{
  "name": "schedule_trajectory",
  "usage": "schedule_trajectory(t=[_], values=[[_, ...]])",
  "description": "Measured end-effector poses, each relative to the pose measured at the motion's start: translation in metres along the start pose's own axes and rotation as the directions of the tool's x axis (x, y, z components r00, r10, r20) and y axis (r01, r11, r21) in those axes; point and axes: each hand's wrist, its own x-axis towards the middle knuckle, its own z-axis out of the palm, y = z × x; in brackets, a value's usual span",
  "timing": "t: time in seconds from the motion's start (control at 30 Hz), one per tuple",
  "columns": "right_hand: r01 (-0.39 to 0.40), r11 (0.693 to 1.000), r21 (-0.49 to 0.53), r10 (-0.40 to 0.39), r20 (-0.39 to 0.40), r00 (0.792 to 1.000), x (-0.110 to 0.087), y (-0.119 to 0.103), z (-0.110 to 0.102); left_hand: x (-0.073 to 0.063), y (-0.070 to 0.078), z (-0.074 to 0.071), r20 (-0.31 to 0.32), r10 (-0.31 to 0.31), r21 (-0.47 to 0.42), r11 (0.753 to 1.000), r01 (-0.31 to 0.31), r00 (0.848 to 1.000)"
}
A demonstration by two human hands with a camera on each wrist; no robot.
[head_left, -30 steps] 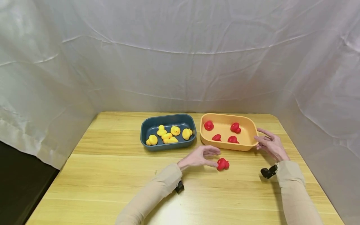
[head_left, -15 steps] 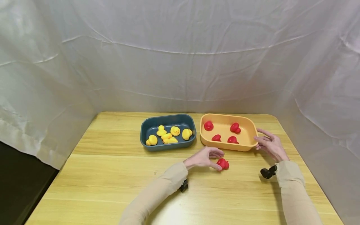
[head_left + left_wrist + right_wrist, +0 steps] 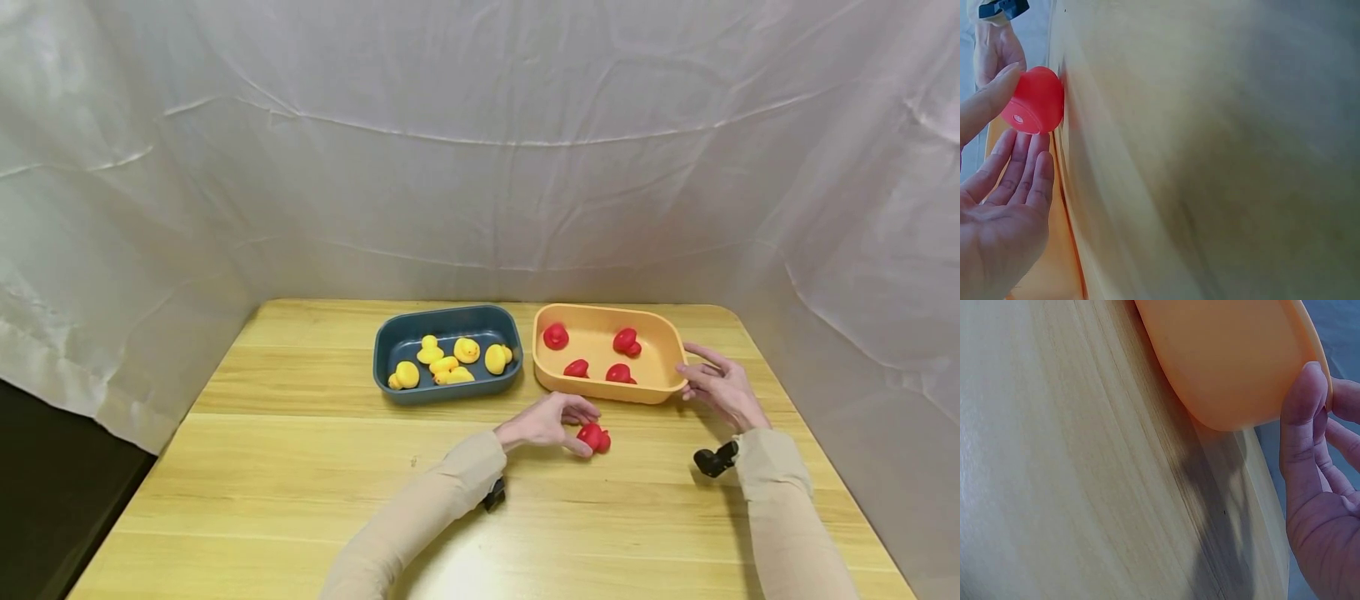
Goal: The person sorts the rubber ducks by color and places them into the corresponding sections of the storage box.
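In the head view my left hand (image 3: pixel 551 422) is at a red rubber duck (image 3: pixel 595 437) that lies on the table in front of the bins. In the left wrist view the thumb overlaps the duck (image 3: pixel 1038 103) on one side, and the fingertips meet it on the other. My right hand (image 3: pixel 723 390) pinches the right end of an orange bin (image 3: pixel 671 367) between thumb and fingers; the right wrist view shows the thumb over its rim. Several red ducks (image 3: pixel 627 342) lie in this bin.
A dark blue bin (image 3: pixel 381 358) holding several yellow rubber ducks (image 3: pixel 405 375) stands left of the orange one. Both stand near the back of the wooden table (image 3: pixel 300 467). Pale fabric (image 3: pixel 480 183) hangs behind and at the sides.
My left hand has moved a little to the right, and its thumb and fingers have come round the red duck. My right hand stays on the orange bin's rim.
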Motion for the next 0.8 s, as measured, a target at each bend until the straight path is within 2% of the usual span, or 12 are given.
schedule_trajectory(t=[0.43,0.8], values=[[-0.007,1.0,-0.006,0.007,-0.011,1.0,-0.0004,-0.0007,0.001,0.0011,-0.0004,-0.001,0.008,-0.029,0.026,0.999,0.029,1.0],[-0.008,1.0,-0.011,0.008,-0.011,1.0,-0.0018,-0.0024,0.0023,-0.0034,-0.0004,-0.0018,0.017,-0.02,-0.063,0.998,0.021,1.0]])
